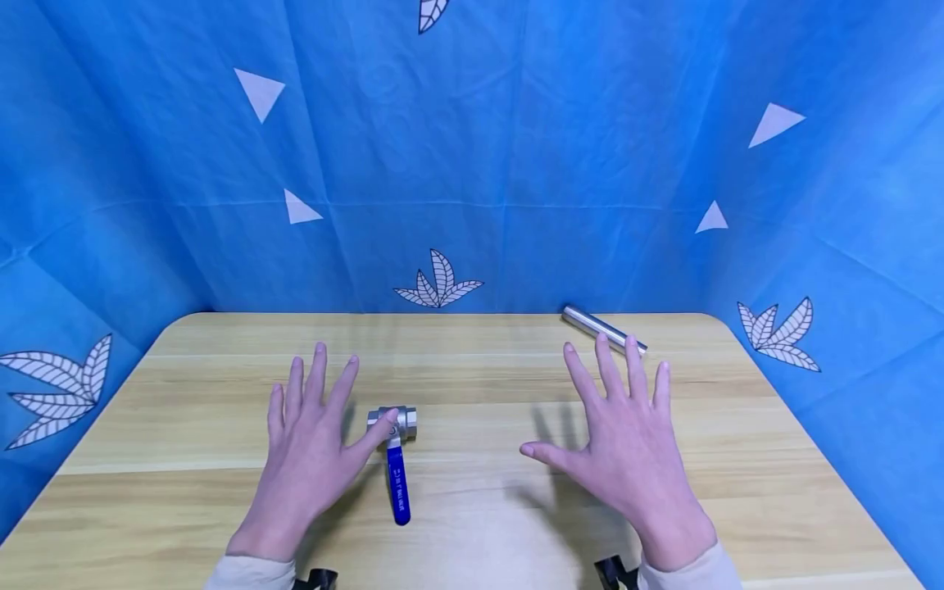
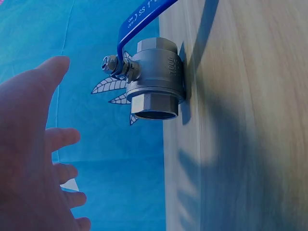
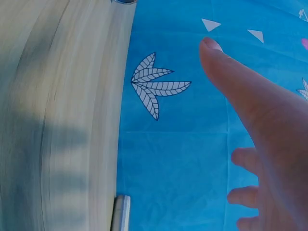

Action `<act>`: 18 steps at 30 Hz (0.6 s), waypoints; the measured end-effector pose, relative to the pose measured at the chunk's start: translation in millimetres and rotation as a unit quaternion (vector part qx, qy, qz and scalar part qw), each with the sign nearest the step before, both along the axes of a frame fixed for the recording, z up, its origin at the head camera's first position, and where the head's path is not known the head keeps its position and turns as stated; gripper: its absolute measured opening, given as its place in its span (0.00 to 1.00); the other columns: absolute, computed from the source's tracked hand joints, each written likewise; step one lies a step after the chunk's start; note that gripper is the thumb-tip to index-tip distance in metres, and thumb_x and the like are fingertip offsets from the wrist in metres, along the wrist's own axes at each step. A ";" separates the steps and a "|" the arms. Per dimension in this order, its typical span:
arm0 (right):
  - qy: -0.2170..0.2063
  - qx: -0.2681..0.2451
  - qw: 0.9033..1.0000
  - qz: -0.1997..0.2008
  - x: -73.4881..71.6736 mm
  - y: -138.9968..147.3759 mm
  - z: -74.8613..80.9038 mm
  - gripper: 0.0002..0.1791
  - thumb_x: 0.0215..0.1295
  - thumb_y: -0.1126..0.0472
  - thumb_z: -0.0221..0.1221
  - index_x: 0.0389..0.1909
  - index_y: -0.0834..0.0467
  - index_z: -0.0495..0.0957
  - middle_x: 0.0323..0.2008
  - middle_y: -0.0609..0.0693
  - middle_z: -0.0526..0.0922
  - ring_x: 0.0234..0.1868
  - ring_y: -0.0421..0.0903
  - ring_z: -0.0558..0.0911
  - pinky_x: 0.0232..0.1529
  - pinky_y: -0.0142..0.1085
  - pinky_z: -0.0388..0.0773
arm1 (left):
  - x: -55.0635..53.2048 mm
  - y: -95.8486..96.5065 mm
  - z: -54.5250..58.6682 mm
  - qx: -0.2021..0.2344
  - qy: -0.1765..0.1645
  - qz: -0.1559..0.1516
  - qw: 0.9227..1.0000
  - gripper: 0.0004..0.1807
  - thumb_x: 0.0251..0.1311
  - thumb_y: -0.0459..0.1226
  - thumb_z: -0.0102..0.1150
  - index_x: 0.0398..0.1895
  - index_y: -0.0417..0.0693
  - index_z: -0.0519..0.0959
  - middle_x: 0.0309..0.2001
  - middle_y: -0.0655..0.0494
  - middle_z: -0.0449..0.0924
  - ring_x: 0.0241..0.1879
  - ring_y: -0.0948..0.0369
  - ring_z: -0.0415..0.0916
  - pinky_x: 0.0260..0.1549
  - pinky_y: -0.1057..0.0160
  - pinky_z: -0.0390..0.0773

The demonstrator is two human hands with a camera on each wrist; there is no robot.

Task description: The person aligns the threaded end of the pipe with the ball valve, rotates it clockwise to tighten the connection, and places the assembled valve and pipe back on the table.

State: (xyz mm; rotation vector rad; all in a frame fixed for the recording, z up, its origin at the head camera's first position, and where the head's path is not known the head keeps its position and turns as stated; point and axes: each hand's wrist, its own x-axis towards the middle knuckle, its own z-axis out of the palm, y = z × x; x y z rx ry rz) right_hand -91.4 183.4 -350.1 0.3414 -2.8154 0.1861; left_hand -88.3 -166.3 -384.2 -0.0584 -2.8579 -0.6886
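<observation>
My left hand (image 1: 311,455) hovers above the table with its fingers spread, holding nothing. Just right of it lies a metal ball valve (image 1: 407,423) with a blue lever handle (image 1: 398,485) that points toward me. In the head view the left thumb overlaps the valve body; the left wrist view shows a gap between the hand (image 2: 29,144) and the valve (image 2: 156,77). On the right, my other hand (image 1: 633,459) is also raised, fingers spread, with nothing in it. Beyond its fingertips a shiny metal tube (image 1: 590,322) lies slanted near the table's back edge, partly covered by the fingers.
The wooden table (image 1: 472,541) has rounded back corners. A blue cloth (image 1: 472,147) with white leaf and triangle prints hangs behind it and along both sides. Dark wrist straps (image 1: 322,578) show at the bottom of the head view. Both hands cast shadows on the wood.
</observation>
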 end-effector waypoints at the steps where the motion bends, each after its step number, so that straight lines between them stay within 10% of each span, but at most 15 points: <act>1: -0.001 0.000 1.000 0.000 -0.1 -0.3 0.0 0.70 0.46 0.14 0.66 0.86 0.44 0.57 0.86 0.61 0.55 0.88 0.69 0.44 0.79 0.80 0.41 | -0.1 0.0 0.1 0.000 0.000 0.000 1.000 0.53 0.70 0.70 0.55 0.88 0.52 0.55 0.89 0.42 0.28 0.87 0.34 0.25 0.81 0.25 0.26; 18: 0.001 -0.005 1.000 0.006 6.4 -4.4 -3.0 0.67 0.49 0.16 0.67 0.86 0.44 0.57 0.85 0.61 0.58 0.87 0.70 0.50 0.80 0.78 0.44 | 7.6 -0.8 -4.3 0.009 0.012 0.002 1.000 0.51 0.71 0.69 0.56 0.88 0.54 0.55 0.90 0.49 0.32 0.88 0.37 0.29 0.82 0.27 0.28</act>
